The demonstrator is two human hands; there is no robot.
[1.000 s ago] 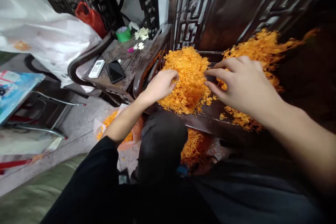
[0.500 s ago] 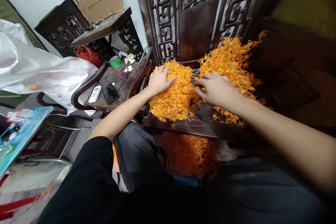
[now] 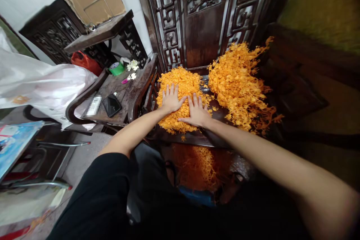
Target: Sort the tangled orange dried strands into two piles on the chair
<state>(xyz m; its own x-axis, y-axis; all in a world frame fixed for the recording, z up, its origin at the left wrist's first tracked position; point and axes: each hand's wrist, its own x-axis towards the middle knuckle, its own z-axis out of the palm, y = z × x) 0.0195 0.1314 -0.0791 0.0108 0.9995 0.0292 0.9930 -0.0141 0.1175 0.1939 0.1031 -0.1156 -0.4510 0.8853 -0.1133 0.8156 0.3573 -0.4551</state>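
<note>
A thick pile of small orange strands, like artificial flower pieces (image 3: 180,77), lies on a dark wooden seat (image 3: 216,139). My left hand (image 3: 171,101) rests on top of this pile, fingers spread. Beside it, my right hand (image 3: 198,114) lies on the pile's right part, also with fingers apart, the two thumbs close together. A second, looser orange heap (image 3: 237,82) spreads over the right of the seat, apart from both hands. More orange strands (image 3: 204,163) show below the seat's front edge, between my legs.
To the left, a wooden side table (image 3: 128,95) carries a black phone (image 3: 111,105), green tape (image 3: 116,68), white flowers (image 3: 132,65) and a blurred-out white item (image 3: 94,105). Behind stands a carved wooden backrest (image 3: 204,30). A red bag (image 3: 86,63) and white plastic sheeting (image 3: 50,82) lie further left.
My right hand has moved left from the gap between the heaps onto the left pile, its fingers now spread. My left hand stays on that pile. The view has shifted slightly.
</note>
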